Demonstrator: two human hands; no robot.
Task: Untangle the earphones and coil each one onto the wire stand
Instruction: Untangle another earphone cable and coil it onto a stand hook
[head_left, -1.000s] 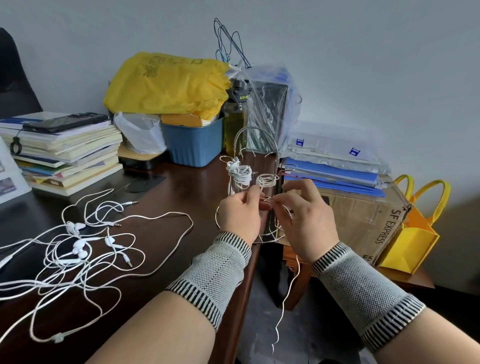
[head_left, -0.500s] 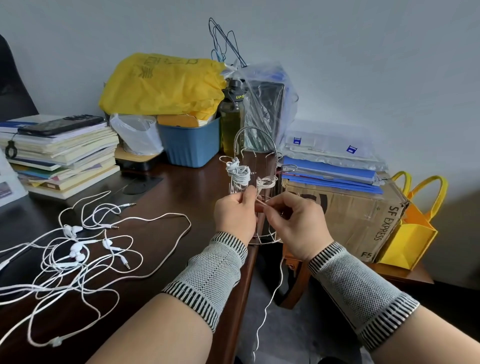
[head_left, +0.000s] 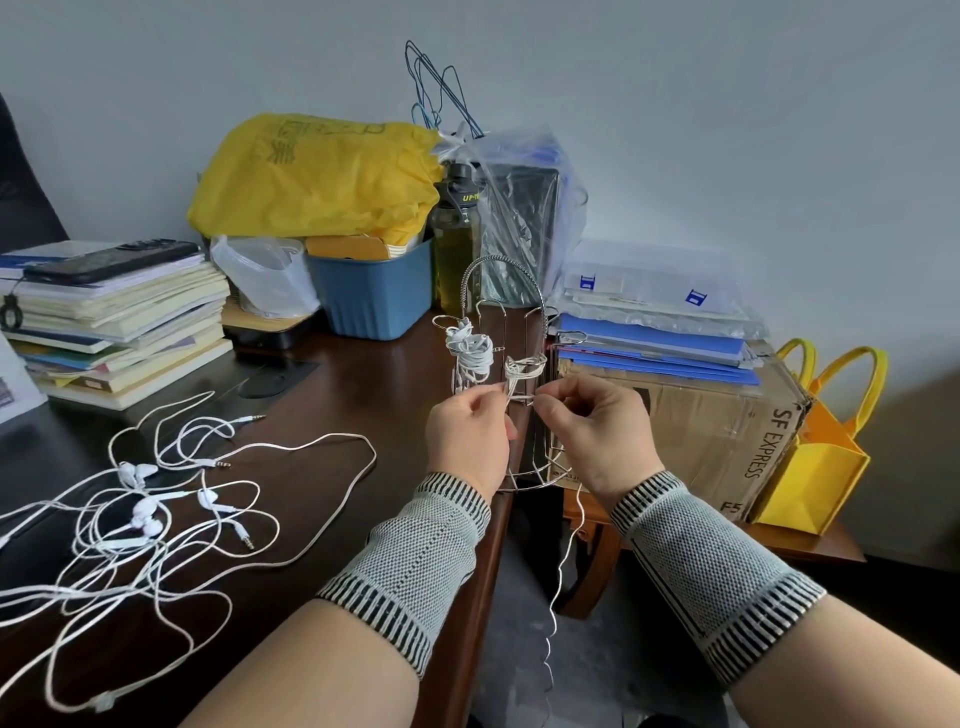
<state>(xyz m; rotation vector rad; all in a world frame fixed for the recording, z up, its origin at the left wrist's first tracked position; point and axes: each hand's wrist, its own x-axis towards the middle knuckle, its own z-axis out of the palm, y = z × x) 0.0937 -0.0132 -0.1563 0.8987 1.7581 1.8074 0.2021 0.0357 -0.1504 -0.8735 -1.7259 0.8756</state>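
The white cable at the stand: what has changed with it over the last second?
The right hand drew back from the wire stand and now pinches the white cable beside the left hand, which also holds it. The loose tail hangs shorter off the desk edge. The finished coil and tangled earphones lie as before.

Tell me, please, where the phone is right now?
In the head view, the phone lies at far left on top of the book stack, left of the blue bin.
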